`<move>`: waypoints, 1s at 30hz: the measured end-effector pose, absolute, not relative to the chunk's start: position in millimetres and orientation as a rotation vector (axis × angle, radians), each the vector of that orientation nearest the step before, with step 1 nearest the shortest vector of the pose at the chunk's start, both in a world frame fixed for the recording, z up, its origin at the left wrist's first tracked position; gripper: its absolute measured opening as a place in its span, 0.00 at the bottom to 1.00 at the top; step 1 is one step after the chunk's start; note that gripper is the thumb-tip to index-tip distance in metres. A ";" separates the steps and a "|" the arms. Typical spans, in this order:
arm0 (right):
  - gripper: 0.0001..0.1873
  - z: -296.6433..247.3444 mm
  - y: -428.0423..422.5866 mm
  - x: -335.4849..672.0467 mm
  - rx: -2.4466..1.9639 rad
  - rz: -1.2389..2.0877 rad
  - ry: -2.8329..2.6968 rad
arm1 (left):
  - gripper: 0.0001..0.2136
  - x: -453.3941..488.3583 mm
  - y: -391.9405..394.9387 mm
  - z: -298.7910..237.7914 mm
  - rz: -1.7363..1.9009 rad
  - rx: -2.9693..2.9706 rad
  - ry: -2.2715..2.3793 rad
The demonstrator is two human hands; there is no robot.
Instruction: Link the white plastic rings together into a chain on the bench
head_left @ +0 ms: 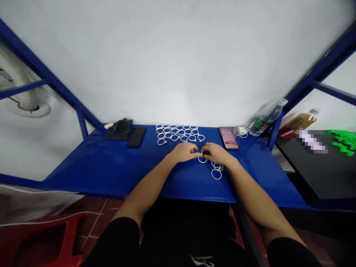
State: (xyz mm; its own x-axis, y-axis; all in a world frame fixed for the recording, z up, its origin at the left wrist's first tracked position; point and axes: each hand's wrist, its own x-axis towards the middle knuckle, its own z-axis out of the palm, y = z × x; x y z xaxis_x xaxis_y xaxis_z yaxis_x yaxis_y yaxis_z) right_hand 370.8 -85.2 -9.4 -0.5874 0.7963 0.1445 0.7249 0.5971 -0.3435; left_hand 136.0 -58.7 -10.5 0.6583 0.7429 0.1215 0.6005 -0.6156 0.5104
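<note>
White and thin, one ring (202, 162) is hanging at the meeting fingertips, above the near middle of the blue counter (94, 165). The right hand's (215, 153) fingers are pinching its far edge; the left hand's (185, 152) fingers are curling in against it, though whether they are gripping too, I cannot tell. Just below the right hand, a small cluster of rings (216, 178) is lying, seemingly three, with that hand crowding its upper side. Beyond the hands, rows of rings (178, 135) are overlapping, around twenty, too tightly for a sure count. Farther out, two phones are lying: a dark one (136, 137) beside one black pouch (121, 129) on the left, a lit one (229, 138) on the right. One clear bottle (268, 118) is leaning beyond it.
</note>
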 end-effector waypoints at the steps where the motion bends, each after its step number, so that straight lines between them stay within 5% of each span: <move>1: 0.05 -9.9 -84.9 370.7 -1.255 0.358 -2.539 | 0.16 142.4 -63.0 -13.9 0.388 2.477 1.014; 7: 0.05 -5.6 -89.0 363.7 -1.336 0.452 -2.286 | 0.09 151.4 -67.7 -24.2 0.401 2.485 1.089; 19: 0.08 0.1 -92.9 355.2 -1.097 0.399 -2.191 | 0.12 140.4 -55.9 -26.0 0.582 2.549 0.859; 30: 0.27 -1.8 -94.8 356.0 -1.101 0.366 -2.193 | 0.05 75.4 -21.6 0.1 0.506 2.470 1.079</move>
